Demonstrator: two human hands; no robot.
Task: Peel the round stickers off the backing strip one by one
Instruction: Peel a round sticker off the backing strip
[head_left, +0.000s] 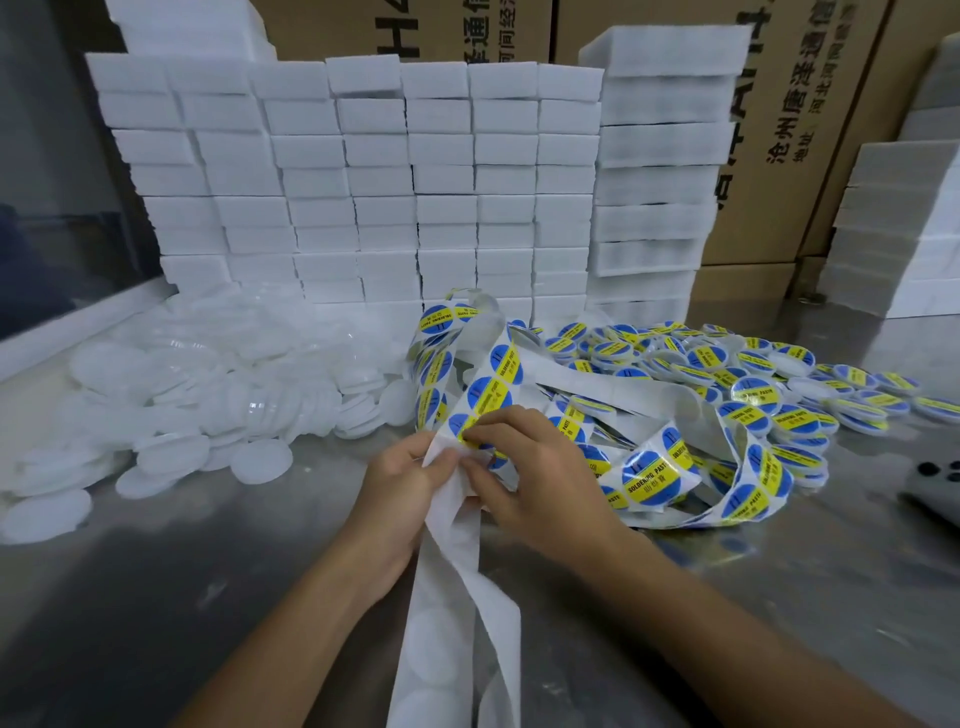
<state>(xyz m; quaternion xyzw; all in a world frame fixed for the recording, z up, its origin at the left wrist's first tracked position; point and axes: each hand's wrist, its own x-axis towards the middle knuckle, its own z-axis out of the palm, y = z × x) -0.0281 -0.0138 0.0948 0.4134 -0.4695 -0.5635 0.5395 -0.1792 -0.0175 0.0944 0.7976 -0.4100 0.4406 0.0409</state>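
White backing strip (457, 525) was pinched by the left hand (402, 488) above the steel table (182, 597).
A blue-and-yellow sticker (470, 434) was nipped at its edge by the right hand (535, 467); creasing or tearing was risked by a hasty pull.

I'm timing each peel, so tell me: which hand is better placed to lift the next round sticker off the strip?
Probably the right hand: its fingertips already pinch at the edge of the round sticker nearest the bare end. The left hand grips the backing strip just below, steadying it.
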